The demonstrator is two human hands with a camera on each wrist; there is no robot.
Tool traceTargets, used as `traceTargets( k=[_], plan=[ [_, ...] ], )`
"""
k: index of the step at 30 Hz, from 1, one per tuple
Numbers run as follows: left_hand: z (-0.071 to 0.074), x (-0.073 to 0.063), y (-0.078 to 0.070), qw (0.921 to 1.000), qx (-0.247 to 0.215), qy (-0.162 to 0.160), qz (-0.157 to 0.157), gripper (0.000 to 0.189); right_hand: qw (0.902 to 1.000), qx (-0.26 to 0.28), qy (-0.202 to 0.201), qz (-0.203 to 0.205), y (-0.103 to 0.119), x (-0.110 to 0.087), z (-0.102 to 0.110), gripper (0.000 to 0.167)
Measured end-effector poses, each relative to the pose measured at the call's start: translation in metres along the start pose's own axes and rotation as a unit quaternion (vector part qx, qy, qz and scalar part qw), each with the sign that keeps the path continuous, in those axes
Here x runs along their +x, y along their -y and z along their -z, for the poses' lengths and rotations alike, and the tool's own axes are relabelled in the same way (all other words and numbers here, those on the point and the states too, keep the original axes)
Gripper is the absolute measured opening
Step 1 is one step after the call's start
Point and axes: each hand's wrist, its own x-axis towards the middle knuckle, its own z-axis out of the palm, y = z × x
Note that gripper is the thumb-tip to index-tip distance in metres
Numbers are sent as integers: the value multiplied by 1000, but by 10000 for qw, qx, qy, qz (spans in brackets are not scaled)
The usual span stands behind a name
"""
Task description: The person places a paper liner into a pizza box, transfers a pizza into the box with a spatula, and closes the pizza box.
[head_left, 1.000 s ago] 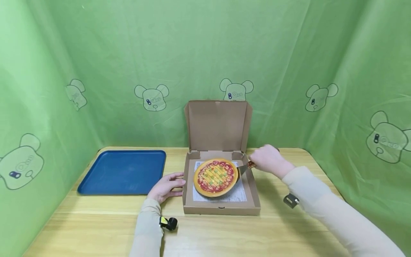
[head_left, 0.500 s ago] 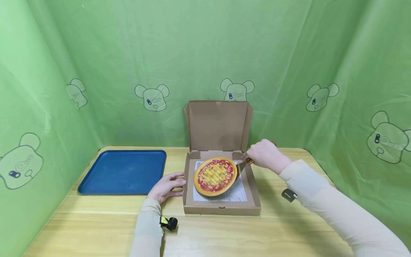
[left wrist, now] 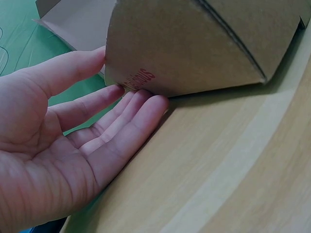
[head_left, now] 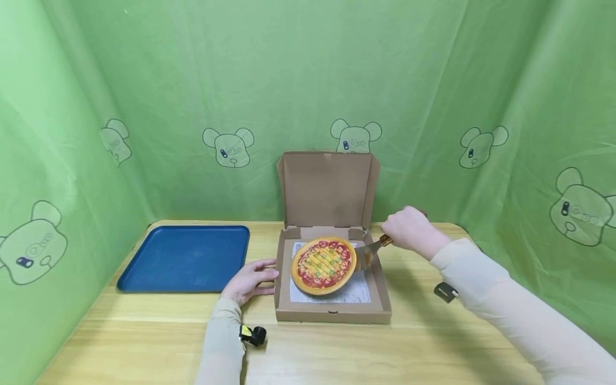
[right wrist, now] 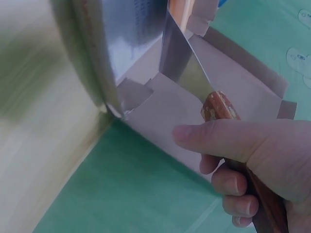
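Observation:
A round pizza (head_left: 323, 266) with a yellow crust lies in the open cardboard pizza box (head_left: 332, 316), over a printed sheet (head_left: 358, 291). It looks slightly tilted, its right edge higher. My right hand (head_left: 409, 229) grips the brown handle of a pizza server (head_left: 367, 255). The metal blade meets the pizza's right edge; its tip is hidden there. In the right wrist view, my fingers wrap the handle (right wrist: 221, 108) and the thumb lies along it. My left hand (head_left: 247, 282) touches the box's left wall with loosely extended fingers (left wrist: 131, 126), also seen in the left wrist view.
A blue tray (head_left: 185, 259) lies on the wooden table (head_left: 159, 337), left of the box. The raised box lid (head_left: 327, 190) stands at the back. Green curtains (head_left: 289, 80) surround the table on the left, back and right.
My right hand first rose slightly to the left, then drew back right with the server, baring more of its blade. The pizza shifted and tilted slightly. My left hand stayed put.

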Motion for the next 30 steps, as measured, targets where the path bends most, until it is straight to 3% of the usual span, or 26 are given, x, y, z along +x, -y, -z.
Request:
traceTargets(
  k=[16, 30],
  plan=[
    [0, 0, 0, 10000, -17, 41, -18, 59, 9997, 149, -207, -28, -13, -25, -12, 28],
    [-1, -2, 0, 10000, -16, 40, -11, 59, 9996, 207, 10, -190, -24, -38, -16, 30]
  ],
)
